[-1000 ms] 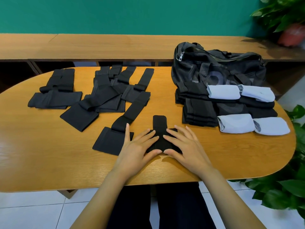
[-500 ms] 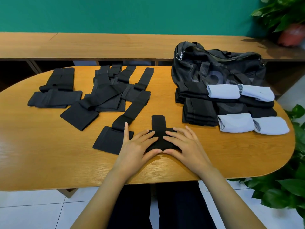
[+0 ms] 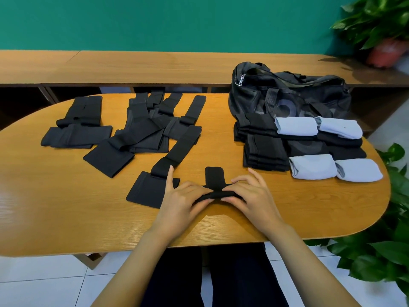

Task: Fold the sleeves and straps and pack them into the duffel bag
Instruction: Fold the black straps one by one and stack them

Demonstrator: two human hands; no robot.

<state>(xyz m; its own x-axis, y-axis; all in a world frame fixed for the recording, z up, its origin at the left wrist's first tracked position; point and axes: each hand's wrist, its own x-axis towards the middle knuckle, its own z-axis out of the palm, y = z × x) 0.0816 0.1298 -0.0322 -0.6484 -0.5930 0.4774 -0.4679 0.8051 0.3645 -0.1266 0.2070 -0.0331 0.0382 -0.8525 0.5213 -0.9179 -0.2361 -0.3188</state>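
Note:
A black strap [image 3: 213,177] lies near the table's front edge, its near part bunched into a fold. My left hand [image 3: 181,199] and my right hand [image 3: 252,196] each pinch that fold from either side, thumbs under it. Another black strap [image 3: 155,187] lies flat just left of my left hand. Several unfolded black sleeves and straps [image 3: 141,131] are spread over the left half. Folded black pieces [image 3: 263,151] and rolled light-blue sleeves [image 3: 309,167] are stacked at the right. Behind them stands the black duffel bag [image 3: 290,94].
The oval wooden table [image 3: 55,207] has bare wood at the front left. A long wooden bench [image 3: 132,67] runs behind it against a green wall. Potted plants [image 3: 376,23] stand at the far right and beside the table's right end.
My hands lay flat on the strap before. Now the fingers have curled and lifted its near edge into a fold.

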